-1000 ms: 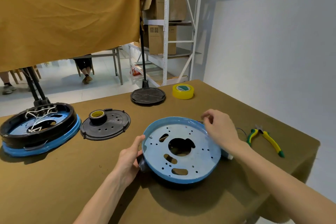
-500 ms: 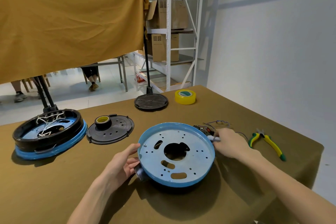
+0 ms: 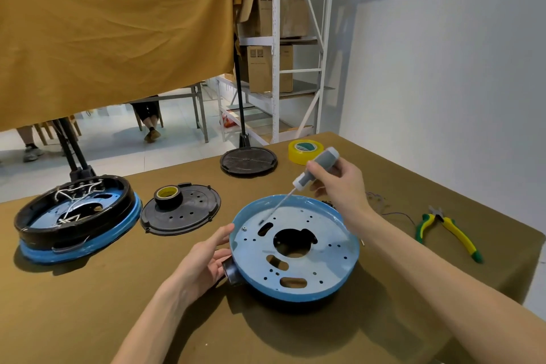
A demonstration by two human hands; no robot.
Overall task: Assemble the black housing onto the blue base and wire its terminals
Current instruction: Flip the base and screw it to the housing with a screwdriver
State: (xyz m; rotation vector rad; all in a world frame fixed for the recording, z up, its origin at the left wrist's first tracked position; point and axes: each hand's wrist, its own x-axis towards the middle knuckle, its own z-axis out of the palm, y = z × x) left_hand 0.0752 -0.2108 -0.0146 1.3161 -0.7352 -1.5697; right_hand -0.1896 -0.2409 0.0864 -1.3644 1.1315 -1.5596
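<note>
- Gripping a grey screwdriver [image 3: 317, 168], the right hand [image 3: 339, 183] aimed its tip at a small screw [image 3: 244, 228] in the blue base [image 3: 295, 248], which sat mid-surface [image 3: 88, 319].
- The left hand [image 3: 204, 263], fingers open, steadied the rim.
- The base looked stiff and light; best held by its rim.

Screwdriver [image 3: 317, 169] in right hand [image 3: 339, 186], seemingly.
</note>
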